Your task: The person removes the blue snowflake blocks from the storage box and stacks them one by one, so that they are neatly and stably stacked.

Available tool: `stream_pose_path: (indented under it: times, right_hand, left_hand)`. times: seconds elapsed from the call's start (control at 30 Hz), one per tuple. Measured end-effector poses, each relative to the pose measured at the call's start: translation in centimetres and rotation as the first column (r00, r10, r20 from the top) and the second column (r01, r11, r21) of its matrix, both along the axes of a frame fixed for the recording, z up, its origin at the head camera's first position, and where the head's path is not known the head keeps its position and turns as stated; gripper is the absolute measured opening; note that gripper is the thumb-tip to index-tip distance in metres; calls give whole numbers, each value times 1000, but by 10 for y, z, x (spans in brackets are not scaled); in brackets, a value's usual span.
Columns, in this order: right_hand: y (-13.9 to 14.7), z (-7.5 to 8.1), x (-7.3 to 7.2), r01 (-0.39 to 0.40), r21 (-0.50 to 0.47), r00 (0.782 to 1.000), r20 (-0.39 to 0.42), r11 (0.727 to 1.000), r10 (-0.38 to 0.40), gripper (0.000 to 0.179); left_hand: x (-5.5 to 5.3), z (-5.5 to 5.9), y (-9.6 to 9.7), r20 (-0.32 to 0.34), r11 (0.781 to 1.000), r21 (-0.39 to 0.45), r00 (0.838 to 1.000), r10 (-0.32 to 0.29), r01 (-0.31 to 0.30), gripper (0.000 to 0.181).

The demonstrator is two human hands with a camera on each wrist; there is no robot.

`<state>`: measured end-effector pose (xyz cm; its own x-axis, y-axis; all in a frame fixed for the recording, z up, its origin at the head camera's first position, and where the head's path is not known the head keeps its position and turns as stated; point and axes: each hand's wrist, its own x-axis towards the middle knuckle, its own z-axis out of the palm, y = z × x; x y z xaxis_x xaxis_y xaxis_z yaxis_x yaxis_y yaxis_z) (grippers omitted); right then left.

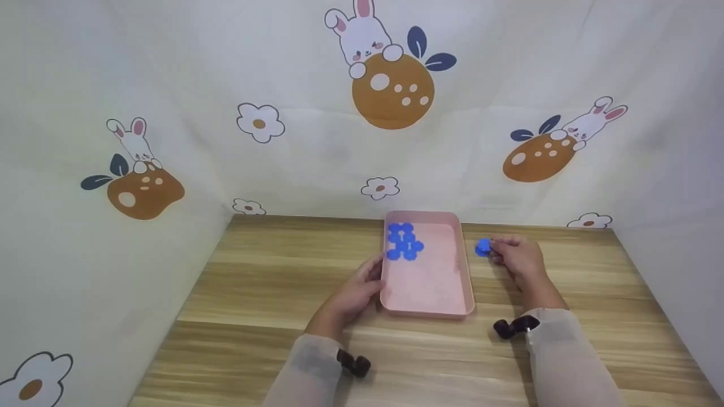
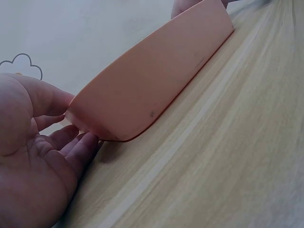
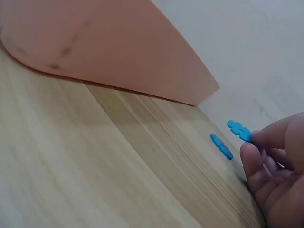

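My left hand (image 1: 353,291) grips the left side of a shallow pink tray (image 1: 427,315). In the left wrist view, its fingers bend against the tray's corner, some at the bottom edge. To the tray's right, my right hand (image 1: 520,260) pinches a small blue snowflake-shaped disc (image 3: 239,130) between thumb and finger, raised off the table. A second blue disc (image 3: 221,146) lies on the wood just below it. Inside the tray, several blue discs (image 1: 408,254) lie grouped at the far left, flat on its floor.
The tray rests on a wood-grain table (image 1: 271,282). A pale curtain (image 1: 300,164) printed with rabbits, oranges and flowers surrounds it at the back and sides. Dark devices (image 1: 355,363) sit at both wrists over light sleeves.
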<state>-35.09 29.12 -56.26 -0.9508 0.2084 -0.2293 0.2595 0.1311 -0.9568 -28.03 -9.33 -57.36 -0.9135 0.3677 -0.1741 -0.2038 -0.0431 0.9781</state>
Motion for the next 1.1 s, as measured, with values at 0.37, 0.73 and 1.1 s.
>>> stream_pose_path:
  times: [0.37, 0.73, 1.1]
  right_hand:
    - [1, 0, -2, 1, 47, 998, 59, 999, -4, 39]
    - [-1, -4, -3, 1, 84, 999, 54, 996, -6, 41]
    - [-2, -2, -3, -2, 129, 997, 74, 992, -7, 40]
  left_hand:
    - [0, 1, 0, 38, 1000, -20, 999, 16, -15, 67]
    - [-1, -1, 1, -33, 999, 43, 999, -27, 29, 68]
    - [0, -1, 1, -36, 999, 44, 999, -20, 21, 67]
